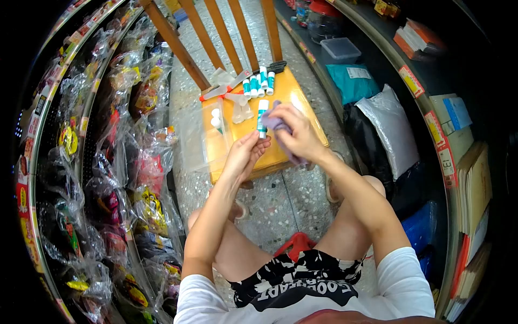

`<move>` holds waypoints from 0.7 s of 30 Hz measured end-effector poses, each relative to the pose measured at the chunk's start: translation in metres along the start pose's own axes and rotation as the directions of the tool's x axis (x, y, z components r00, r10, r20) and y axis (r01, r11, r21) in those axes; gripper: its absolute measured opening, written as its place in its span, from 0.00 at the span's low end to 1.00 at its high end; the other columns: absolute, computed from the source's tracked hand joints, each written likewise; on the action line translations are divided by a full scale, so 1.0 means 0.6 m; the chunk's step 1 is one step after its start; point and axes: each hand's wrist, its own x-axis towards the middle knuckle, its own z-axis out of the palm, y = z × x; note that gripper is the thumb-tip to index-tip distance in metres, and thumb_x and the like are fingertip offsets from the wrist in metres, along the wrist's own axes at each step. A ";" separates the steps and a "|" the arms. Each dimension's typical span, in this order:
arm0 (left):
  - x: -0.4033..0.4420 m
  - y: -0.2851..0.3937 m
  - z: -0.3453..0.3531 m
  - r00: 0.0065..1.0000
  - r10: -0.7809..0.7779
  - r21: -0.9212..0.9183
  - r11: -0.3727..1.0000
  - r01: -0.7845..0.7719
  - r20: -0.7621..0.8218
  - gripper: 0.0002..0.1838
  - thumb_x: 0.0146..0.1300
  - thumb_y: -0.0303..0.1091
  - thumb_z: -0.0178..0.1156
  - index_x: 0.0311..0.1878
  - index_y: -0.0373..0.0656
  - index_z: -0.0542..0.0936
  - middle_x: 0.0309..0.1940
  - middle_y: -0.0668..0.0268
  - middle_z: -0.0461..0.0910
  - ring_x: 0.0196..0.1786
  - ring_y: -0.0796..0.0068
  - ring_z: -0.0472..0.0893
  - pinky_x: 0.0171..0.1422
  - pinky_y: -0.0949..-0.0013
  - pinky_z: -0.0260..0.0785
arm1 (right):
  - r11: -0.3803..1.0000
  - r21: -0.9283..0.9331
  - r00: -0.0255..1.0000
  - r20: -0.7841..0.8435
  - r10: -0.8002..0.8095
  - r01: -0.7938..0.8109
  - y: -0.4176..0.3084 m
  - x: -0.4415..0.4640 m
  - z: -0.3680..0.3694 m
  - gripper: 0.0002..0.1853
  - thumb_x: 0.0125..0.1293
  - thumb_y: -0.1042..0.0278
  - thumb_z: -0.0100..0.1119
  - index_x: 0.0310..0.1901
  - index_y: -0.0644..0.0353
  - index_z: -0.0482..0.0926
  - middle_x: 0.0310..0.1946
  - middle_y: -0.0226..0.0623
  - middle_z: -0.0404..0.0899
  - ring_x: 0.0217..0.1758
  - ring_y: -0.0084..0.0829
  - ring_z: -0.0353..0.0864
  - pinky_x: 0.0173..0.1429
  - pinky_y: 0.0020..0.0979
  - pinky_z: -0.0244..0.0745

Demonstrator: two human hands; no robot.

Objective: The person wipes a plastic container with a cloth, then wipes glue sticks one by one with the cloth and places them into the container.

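My left hand (249,152) pinches the lower end of a white and teal glue stick (263,114), which stands nearly upright over the wooden chair seat (297,102). Just right of it, my right hand (290,128) grips a purple-grey cloth (280,125), and the cloth's upper part is close beside the tube. Part of the cloth hangs below my right hand. Behind the held tube, several similar glue sticks (259,85) stand in a group on the seat. A clear plastic box (202,137) at the seat's left side has small white round pieces (216,116) by it.
Slatted wooden chair back (232,32) rises beyond the seat. Red and clear plastic items (224,89) and a black object (277,66) lie near it. Shelves with bagged goods (148,167) line the left. Packages (388,129) and stacked envelopes (475,189) fill the right.
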 end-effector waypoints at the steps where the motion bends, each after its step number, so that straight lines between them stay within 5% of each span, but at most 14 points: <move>1: -0.002 -0.001 0.001 0.999 0.007 -0.058 0.998 -0.005 0.033 0.13 0.74 0.37 0.51 0.51 0.40 0.78 0.43 0.64 0.82 0.45 0.77 0.80 0.49 0.74 0.74 | 0.998 -0.023 0.998 0.034 -0.058 0.059 -0.006 -0.006 0.007 0.16 0.54 0.80 0.56 0.46 0.61 0.78 0.48 0.46 0.74 0.55 0.47 0.75 0.58 0.40 0.72; 7: -0.026 -0.003 0.024 0.997 0.077 -0.147 0.986 -0.073 0.023 0.14 0.75 0.36 0.48 0.52 0.39 0.77 0.47 0.65 0.80 0.48 0.77 0.79 0.52 0.73 0.72 | 0.981 -0.135 0.988 0.081 -0.132 0.142 -0.025 -0.025 0.031 0.19 0.51 0.80 0.61 0.47 0.60 0.79 0.47 0.45 0.73 0.52 0.47 0.76 0.56 0.39 0.73; 13: -0.033 0.001 0.024 0.978 0.167 -0.035 0.986 -0.164 0.121 0.15 0.75 0.39 0.49 0.53 0.39 0.78 0.38 0.70 0.80 0.40 0.82 0.74 0.48 0.76 0.67 | 0.975 -0.187 0.992 0.049 -0.115 0.122 -0.032 -0.009 0.023 0.18 0.51 0.84 0.58 0.46 0.62 0.81 0.45 0.46 0.73 0.47 0.45 0.78 0.54 0.35 0.73; 21: -0.050 -0.006 0.020 0.981 0.184 0.258 0.947 -0.192 0.052 0.17 0.75 0.40 0.51 0.54 0.35 0.77 0.35 0.71 0.78 0.38 0.83 0.72 0.48 0.77 0.66 | 0.989 -0.147 0.990 -0.137 -0.017 -0.003 -0.016 0.033 0.013 0.16 0.54 0.83 0.56 0.45 0.64 0.81 0.42 0.46 0.74 0.47 0.48 0.76 0.55 0.39 0.72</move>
